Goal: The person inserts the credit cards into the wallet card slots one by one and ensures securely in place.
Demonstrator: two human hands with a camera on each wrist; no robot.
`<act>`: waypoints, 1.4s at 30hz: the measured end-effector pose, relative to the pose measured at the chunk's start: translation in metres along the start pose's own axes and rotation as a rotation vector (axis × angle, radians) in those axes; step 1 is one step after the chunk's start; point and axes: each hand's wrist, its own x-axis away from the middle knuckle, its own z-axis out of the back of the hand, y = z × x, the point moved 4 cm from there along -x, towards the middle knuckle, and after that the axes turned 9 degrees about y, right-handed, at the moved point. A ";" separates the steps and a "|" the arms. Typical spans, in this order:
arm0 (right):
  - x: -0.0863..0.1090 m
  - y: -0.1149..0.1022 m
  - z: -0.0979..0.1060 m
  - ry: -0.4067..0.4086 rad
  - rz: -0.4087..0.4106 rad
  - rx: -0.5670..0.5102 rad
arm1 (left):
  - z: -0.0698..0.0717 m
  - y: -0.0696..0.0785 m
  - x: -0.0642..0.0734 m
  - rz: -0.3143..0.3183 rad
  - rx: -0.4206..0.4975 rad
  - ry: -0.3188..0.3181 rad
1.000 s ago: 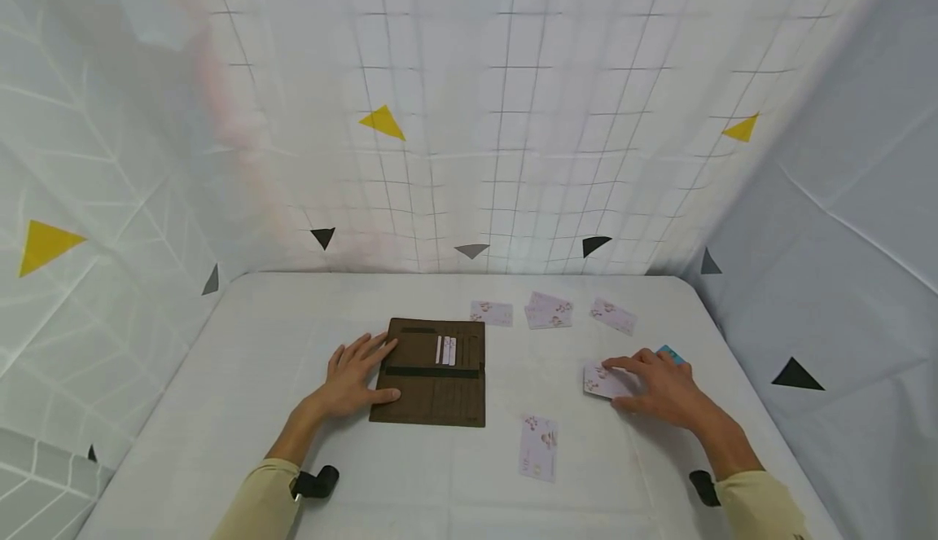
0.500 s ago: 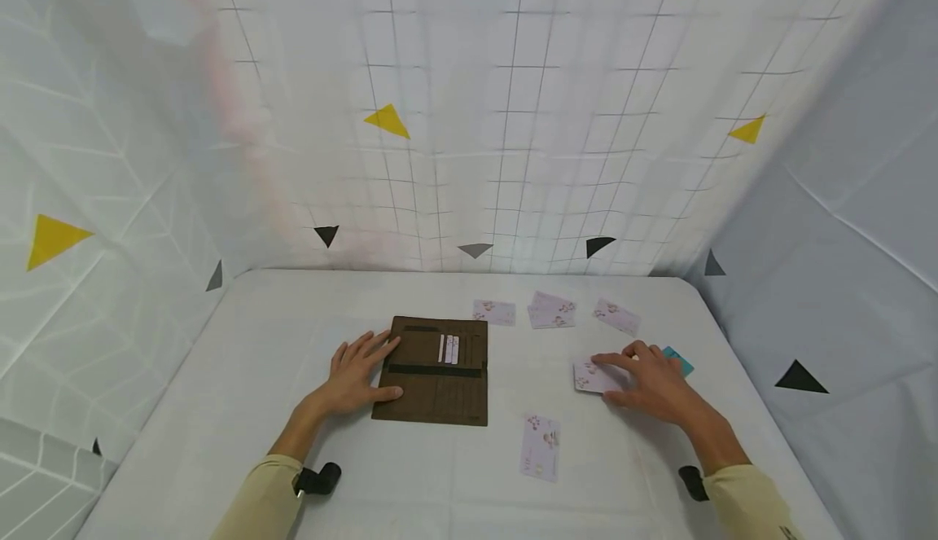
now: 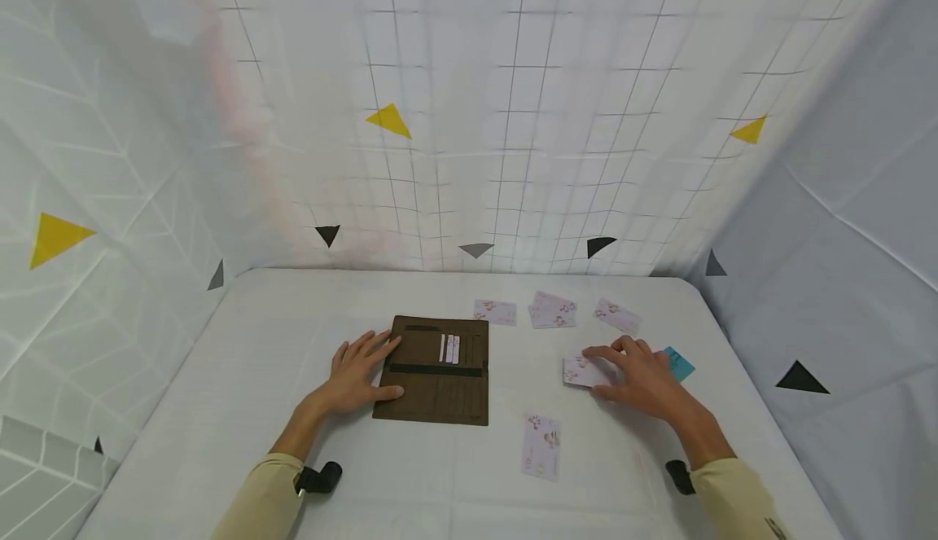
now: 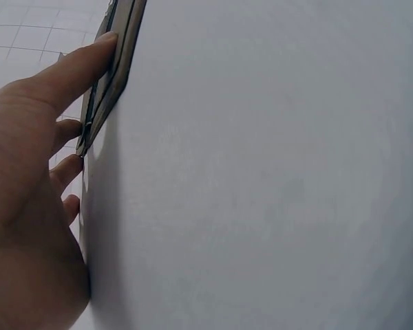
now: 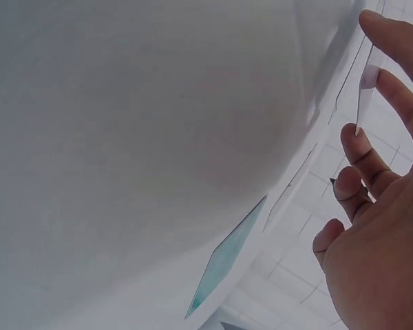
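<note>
A brown wallet [image 3: 462, 397] lies unfolded left of centre on the table, with several pale cards [image 3: 450, 349] in its upper slots. My left hand [image 3: 353, 375] rests on the wallet's left side, thumb and fingers spread and fairly straight. In the left wrist view, its thumb lies on the wallet's edge [image 4: 122, 51]. Over the table's right side, my right hand [image 3: 641, 379] holds a pale pink flowered card [image 3: 580, 370] between thumb and fingers. The right wrist view shows this card [image 5: 365, 103] edge-on, fingertips along it. A blue card [image 3: 680, 364] lies just behind that hand.
Several more pink flowered cards lie on the white table [image 3: 220, 410]: one card [image 3: 495, 312] behind the wallet, an overlapping pair [image 3: 553, 311], another card [image 3: 616, 315] farther right, and one upright card [image 3: 541, 447] in front. White curtains [image 3: 469, 116] enclose the back and sides.
The right hand has moved left with the flowered card, uncovering more of the blue card. The left hand stays on the wallet. The whole view has shifted slightly.
</note>
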 end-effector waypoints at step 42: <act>-0.036 -0.063 -0.017 0.054 0.063 -0.089 | -0.002 -0.001 0.001 -0.004 -0.016 0.008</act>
